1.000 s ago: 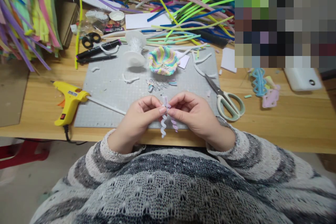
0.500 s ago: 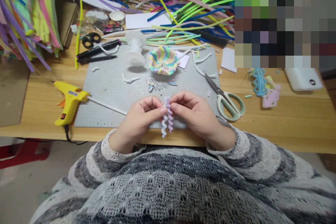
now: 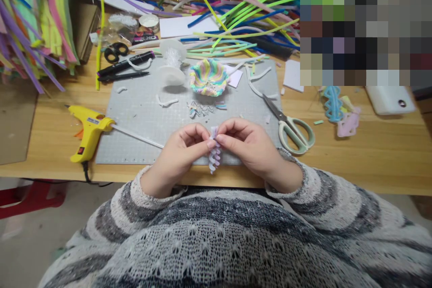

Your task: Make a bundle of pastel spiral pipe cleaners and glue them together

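Between my hands, over the front edge of the cutting mat (image 3: pixel 135 155), are two wavy pipe cleaners. My left hand (image 3: pixel 186 146) pinches the white wavy pipe cleaner (image 3: pixel 211 164) between thumb and fingers. My right hand (image 3: pixel 245 144) is closed on the lilac wavy pipe cleaner (image 3: pixel 218 157). The two pieces lie side by side, touching along their waves, with both lower ends hanging down. Just beyond my fingers lie thin crimped wires and short scraps (image 3: pixel 204 109). Further back on the mat sits a ruffled pastel pipe-cleaner flower (image 3: pixel 209 77).
A yellow glue gun (image 3: pixel 88 130) lies left of the mat, its clear glue stick crossing onto it. Scissors (image 3: pixel 293 130) rest by my right hand. Behind are a wire spool (image 3: pixel 173 60), black markers (image 3: pixel 126 65) and heaped pipe cleaners (image 3: pixel 249 6). A white phone-like object (image 3: pixel 388 101) is far right.
The white and lilac pipe cleaners, apart at their lower ends before, are now brought together so their waves meet. My hands have barely moved.
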Demonstrator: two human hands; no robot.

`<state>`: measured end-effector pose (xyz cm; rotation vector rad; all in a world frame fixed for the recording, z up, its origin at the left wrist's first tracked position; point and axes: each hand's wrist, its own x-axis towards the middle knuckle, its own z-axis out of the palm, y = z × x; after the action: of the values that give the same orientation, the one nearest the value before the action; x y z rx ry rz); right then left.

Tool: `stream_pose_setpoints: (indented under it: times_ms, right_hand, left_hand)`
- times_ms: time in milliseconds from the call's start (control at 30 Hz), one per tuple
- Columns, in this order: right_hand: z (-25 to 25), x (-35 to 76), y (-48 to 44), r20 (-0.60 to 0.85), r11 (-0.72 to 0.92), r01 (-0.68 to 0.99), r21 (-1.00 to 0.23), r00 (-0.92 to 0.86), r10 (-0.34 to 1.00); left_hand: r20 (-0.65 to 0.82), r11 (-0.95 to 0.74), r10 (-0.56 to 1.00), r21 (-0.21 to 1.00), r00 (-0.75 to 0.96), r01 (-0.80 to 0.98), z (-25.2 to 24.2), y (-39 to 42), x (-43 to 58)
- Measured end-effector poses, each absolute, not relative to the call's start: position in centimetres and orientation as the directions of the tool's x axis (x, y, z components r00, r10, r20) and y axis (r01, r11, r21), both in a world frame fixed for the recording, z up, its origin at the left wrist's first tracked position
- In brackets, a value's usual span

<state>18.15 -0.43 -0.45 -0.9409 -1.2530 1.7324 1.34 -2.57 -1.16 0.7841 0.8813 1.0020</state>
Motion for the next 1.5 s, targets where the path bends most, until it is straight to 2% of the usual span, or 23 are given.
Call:
stream_pose_setpoints:
  times_ms: [333, 567, 800, 1067, 1500]
  right_hand:
    - [-0.33, 18.17, -0.39, -0.115, -0.205, -0.18, -0.962, -0.414, 0.903]
    - [-0.2, 18.14, -0.45, -0.13, -0.24, -0.2, -0.95, -0.444, 0.887]
    - [-0.13, 18.29, -0.6, -0.158, -0.295, -0.208, -0.933, -0.498, 0.853]
    - [-0.24, 18.39, -0.82, -0.174, -0.346, -0.218, -0.913, -0.557, 0.812]
    - [0.07, 18.42, -0.79, -0.207, -0.379, -0.197, -0.904, -0.573, 0.793]
  left_hand:
    - [-0.172, 0.213, 0.974, 0.914, 0.146, -0.345, -0.89, -2.65, 1.68]
    - [-0.175, 0.212, 0.976, 0.907, 0.133, -0.363, -0.81, -2.73, 1.66]
    - [-0.258, 0.334, 0.938, 0.853, 0.231, -0.402, -0.79, -2.66, 1.34]
    - [-0.34, 0.532, 0.84, 0.674, 0.423, -0.513, -0.59, -2.6, 0.97]
    - [-0.408, 0.589, 0.806, 0.621, 0.428, -0.517, -0.67, -2.59, 1.06]
